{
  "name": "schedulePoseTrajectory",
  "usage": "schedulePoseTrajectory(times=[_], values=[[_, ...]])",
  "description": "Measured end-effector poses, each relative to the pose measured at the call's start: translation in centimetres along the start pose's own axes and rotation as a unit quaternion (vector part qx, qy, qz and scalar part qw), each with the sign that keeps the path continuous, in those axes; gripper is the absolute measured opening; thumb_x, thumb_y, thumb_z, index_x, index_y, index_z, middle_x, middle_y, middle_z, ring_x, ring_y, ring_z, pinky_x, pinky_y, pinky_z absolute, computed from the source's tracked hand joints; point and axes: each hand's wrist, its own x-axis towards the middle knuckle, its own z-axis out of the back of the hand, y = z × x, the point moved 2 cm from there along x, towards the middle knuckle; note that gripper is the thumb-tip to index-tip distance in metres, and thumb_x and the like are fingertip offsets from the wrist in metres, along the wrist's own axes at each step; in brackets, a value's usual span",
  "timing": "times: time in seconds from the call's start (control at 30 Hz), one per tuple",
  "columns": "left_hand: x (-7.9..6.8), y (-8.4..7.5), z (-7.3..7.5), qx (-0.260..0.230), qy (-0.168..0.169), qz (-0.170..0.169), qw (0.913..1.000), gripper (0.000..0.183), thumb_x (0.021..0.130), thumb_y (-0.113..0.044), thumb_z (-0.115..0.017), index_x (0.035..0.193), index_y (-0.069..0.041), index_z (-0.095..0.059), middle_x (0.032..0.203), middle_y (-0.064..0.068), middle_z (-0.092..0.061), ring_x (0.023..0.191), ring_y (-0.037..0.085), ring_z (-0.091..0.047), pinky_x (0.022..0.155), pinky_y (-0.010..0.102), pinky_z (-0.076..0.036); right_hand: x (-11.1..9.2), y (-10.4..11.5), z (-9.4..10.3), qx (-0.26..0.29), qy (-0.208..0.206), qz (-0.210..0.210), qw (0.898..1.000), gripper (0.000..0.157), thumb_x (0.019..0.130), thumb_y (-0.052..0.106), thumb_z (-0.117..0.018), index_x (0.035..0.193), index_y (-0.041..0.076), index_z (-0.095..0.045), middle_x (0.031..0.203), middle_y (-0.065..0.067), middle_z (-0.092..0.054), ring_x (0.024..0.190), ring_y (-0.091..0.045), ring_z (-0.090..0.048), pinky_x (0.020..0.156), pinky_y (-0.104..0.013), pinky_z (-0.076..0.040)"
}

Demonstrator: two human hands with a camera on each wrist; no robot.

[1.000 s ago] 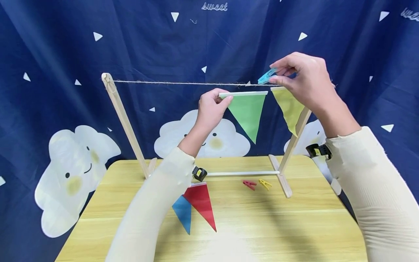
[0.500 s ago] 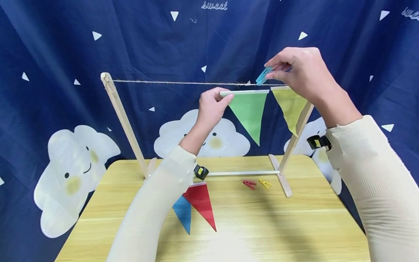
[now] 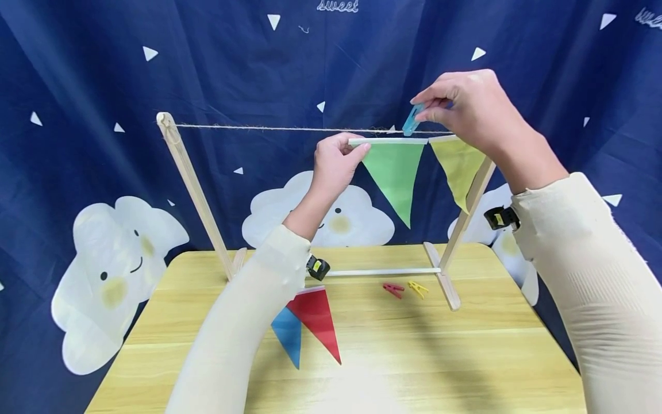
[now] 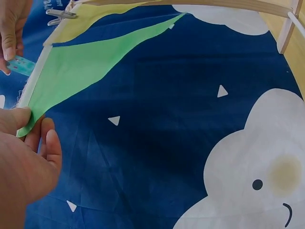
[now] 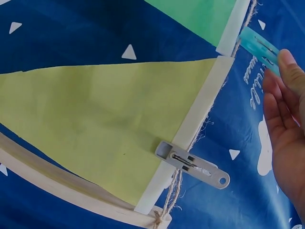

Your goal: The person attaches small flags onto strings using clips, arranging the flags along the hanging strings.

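Observation:
A green pennant (image 3: 395, 172) with a white top strip hangs point-down just under the twine (image 3: 289, 129). My left hand (image 3: 336, 164) pinches the strip's left end between thumb and fingers. Above the strip, my right hand (image 3: 465, 109) pinches a blue clothespin (image 3: 412, 119) by its upper end, and its lower tip is at the twine. In the right wrist view the blue clothespin (image 5: 259, 47) reaches the twine and the edge of the green pennant's strip. A yellow pennant (image 3: 457, 167) hangs to the right, held to the twine by a grey clothespin (image 5: 193, 164).
The twine runs between wooden posts (image 3: 193, 192) standing on a wooden table (image 3: 414, 356). On the table lie a red clothespin (image 3: 393, 290), a yellow clothespin (image 3: 418, 288), a red pennant (image 3: 318, 322) and a blue pennant (image 3: 288, 333). A dark blue curtain (image 3: 233, 75) hangs behind.
My left hand has raised the green pennant slightly toward the twine. My right hand has moved left, turning the blue clothespin from slanted to nearly upright, its tip down at the twine.

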Motion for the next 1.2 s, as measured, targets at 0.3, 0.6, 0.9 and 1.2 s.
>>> schedulePoseTrajectory(times=[0.3, 0.6, 0.9, 1.2], values=[[0.2, -0.1, 0.1, 0.002, 0.002, 0.001, 1.0000, 0.016, 0.093, -0.016, -0.076, 0.103, -0.004, -0.080, 0.087, 0.007, -0.075, 0.071, 0.002, -0.059, 0.069, 0.020, -0.046, 0.3, 0.1, -0.3, -0.004, 0.000, 0.023, 1.000, 0.020, 0.089, 0.013, -0.080, 0.107, 0.005, -0.081, 0.101, -0.010, -0.079, 0.077, -0.001, -0.058, 0.071, -0.005, -0.037], [0.5, -0.3, 0.1, -0.004, 0.001, 0.016, 0.9999, 0.016, 0.092, -0.014, -0.077, 0.104, -0.004, -0.080, 0.094, 0.008, -0.077, 0.072, 0.005, -0.060, 0.069, 0.021, -0.045, 0.5, 0.5, -0.5, -0.010, 0.028, 0.010, 1.000, 0.021, 0.091, 0.013, -0.078, 0.111, 0.004, -0.080, 0.107, -0.013, -0.078, 0.085, -0.025, -0.070, 0.072, -0.003, -0.035], [0.5, -0.6, 0.0, -0.043, 0.002, 0.024, 0.9988, 0.017, 0.093, -0.010, -0.076, 0.106, 0.001, -0.079, 0.112, 0.012, -0.076, 0.074, 0.004, -0.058, 0.067, 0.020, -0.044, 0.6, 0.6, -1.0, -0.007, 0.036, 0.013, 0.999, 0.020, 0.090, 0.012, -0.079, 0.108, 0.004, -0.081, 0.105, -0.012, -0.079, 0.084, -0.024, -0.072, 0.072, 0.001, -0.034], [0.5, -0.6, -0.3, -0.094, -0.005, 0.042, 0.9946, 0.019, 0.093, -0.007, -0.076, 0.107, 0.003, -0.078, 0.090, 0.011, -0.074, 0.070, 0.004, -0.055, 0.068, 0.018, -0.047, 0.8, 0.5, -1.4, -0.014, 0.042, 0.018, 0.999, 0.020, 0.088, 0.013, -0.081, 0.107, 0.004, -0.081, 0.103, -0.012, -0.079, 0.084, -0.026, -0.074, 0.070, 0.000, -0.033]])
